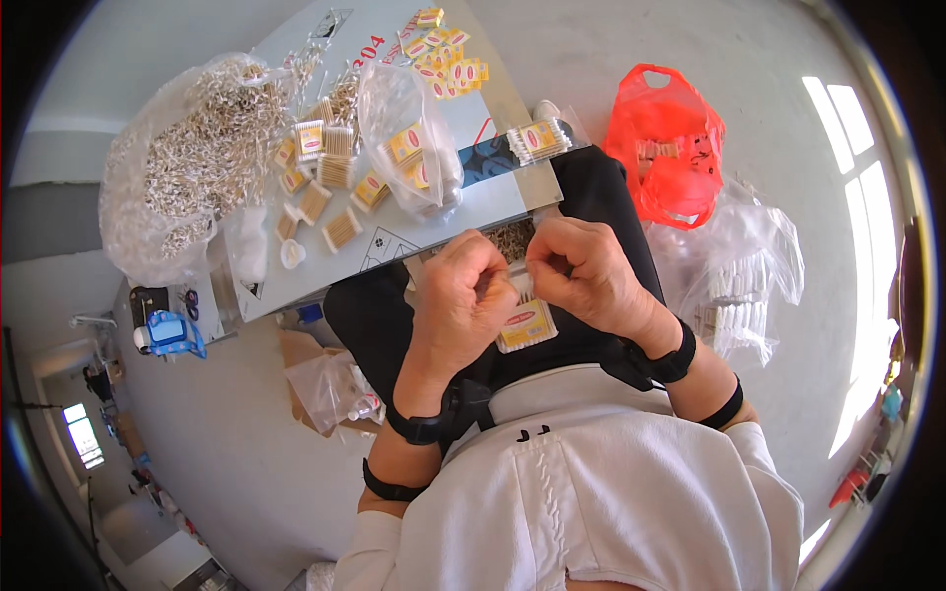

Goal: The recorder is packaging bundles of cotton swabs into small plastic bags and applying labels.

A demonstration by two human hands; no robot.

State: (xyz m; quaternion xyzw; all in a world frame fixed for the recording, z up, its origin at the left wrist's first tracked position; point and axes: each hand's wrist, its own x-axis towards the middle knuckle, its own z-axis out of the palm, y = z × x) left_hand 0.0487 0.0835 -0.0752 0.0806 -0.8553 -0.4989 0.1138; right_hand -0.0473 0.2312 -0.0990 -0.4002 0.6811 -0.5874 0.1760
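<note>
Work in hand: we judge that we are packing cotton swabs into small clear packets with yellow labels, and one packet is being closed up right now.
Left hand: our left hand is curled into a loose fist, fingertips pinched on the top edge of the packet in hand.
Right hand: our right hand is closed in a narrow pinch on the same top edge, touching the left hand at the fingertips.
Where the packet is: near us, over the dark lap, hanging just below both hands, label facing up; it looks full of swabs.
Done so far: a dozen or so finished packets lie on the grey board to the far left of the hands, more inside a clear bag, and one larger bundle at the board's far right edge.
Left to do: the big bag of loose swabs at far left looks mostly full, so we judge much remains.
Other supplies: a red plastic bag at far right and a clear bag of white pieces to the right; we cannot tell their contents.
Labels: a small heap of yellow labels lies at the far end of the board.
</note>
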